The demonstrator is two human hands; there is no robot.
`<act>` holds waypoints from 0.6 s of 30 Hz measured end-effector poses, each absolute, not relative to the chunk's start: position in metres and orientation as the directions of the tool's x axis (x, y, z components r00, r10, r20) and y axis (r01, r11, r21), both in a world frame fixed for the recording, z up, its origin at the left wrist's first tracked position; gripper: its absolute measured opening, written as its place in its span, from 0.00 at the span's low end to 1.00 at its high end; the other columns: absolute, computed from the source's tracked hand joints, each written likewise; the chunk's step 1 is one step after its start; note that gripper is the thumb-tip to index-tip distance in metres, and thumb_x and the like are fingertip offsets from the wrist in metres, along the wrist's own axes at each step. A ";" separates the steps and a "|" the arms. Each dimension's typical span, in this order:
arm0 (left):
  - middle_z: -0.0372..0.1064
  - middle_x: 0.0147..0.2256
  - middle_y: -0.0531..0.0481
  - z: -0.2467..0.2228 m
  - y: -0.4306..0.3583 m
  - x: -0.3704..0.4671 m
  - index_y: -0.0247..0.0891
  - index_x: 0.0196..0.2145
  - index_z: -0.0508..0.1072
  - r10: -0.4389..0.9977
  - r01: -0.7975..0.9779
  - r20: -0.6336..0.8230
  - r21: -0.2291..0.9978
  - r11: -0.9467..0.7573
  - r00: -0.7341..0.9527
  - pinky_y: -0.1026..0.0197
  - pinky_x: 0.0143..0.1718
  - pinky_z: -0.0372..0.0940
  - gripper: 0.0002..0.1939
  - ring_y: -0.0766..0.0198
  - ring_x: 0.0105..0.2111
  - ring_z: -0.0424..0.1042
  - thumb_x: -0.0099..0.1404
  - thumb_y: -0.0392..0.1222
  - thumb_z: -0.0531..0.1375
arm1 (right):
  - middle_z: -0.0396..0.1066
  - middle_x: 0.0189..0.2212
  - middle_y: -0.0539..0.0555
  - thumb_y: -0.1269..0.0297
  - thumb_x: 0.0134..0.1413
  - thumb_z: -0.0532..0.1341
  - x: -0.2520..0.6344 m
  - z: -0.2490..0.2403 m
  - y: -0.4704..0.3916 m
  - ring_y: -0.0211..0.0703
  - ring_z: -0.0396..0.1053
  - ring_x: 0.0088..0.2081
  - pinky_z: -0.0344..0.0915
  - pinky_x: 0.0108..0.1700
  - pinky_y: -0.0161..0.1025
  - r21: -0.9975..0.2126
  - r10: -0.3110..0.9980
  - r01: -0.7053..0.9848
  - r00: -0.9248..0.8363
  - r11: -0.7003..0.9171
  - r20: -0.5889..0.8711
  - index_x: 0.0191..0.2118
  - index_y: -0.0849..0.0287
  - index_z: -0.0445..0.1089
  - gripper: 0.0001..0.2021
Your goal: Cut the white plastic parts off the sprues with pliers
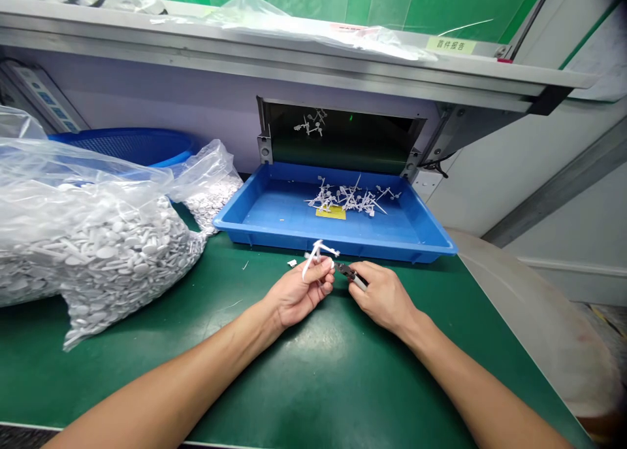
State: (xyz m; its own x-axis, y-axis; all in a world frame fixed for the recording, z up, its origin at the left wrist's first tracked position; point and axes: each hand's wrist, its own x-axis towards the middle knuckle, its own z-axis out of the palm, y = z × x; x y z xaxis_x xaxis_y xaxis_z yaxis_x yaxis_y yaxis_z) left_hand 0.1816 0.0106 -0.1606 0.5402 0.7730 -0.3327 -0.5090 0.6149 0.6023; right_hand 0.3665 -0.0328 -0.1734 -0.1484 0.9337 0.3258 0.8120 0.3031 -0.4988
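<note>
Between the fingers of my left hand (pixel 304 293) is a white plastic sprue (pixel 318 249) with thin branches and small round parts. My right hand (pixel 385 293) is wrapped round a pair of side cutters (pixel 353 276), whose jaws point left at the sprue, close to my left fingertips. Whether the jaws touch the plastic I cannot tell. Just beyond my hands stands a shallow blue tray (pixel 274 232), and a loose heap of similar white sprues (pixel 355 199) lies in it, partly over a yellow label (pixel 331 212).
Clear plastic bags full of small white parts (pixel 122 253) fill the left side of the green table (pixel 313 390). Behind them is a blue basket (pixel 132 142). More sprues (pixel 313 122) lie on a dark conveyor (pixel 337 149) in the opening behind the tray. A metal-edged shelf (pixel 245 60) runs overhead.
</note>
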 end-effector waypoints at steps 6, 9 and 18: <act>0.67 0.30 0.50 -0.160 0.014 0.184 0.31 0.32 0.70 0.773 -0.466 -0.323 0.650 0.601 0.546 0.72 0.27 0.67 0.05 0.73 0.26 0.68 0.60 0.29 0.65 | 0.70 0.25 0.46 0.65 0.55 0.58 0.378 -0.164 -0.027 0.38 0.66 0.28 0.57 0.31 0.34 -0.677 0.973 0.704 -0.092 0.215 0.214 0.31 0.56 0.72 0.06; 0.66 0.29 0.51 -0.160 0.012 0.185 0.32 0.32 0.70 0.797 -0.399 -0.276 0.749 0.528 0.537 0.72 0.26 0.66 0.09 0.74 0.25 0.67 0.57 0.33 0.68 | 0.71 0.28 0.48 0.61 0.56 0.59 0.379 -0.158 -0.028 0.39 0.66 0.29 0.61 0.32 0.34 -0.780 0.964 0.602 0.062 0.170 0.258 0.37 0.57 0.73 0.08; 0.69 0.27 0.52 -0.140 0.021 0.179 0.35 0.36 0.73 0.901 0.089 0.076 0.988 -0.126 0.428 0.69 0.21 0.61 0.09 0.70 0.21 0.65 0.59 0.42 0.64 | 0.70 0.33 0.50 0.60 0.57 0.60 0.346 -0.155 -0.050 0.39 0.68 0.32 0.66 0.38 0.34 -0.848 0.929 0.381 -0.110 0.369 0.355 0.59 0.53 0.61 0.24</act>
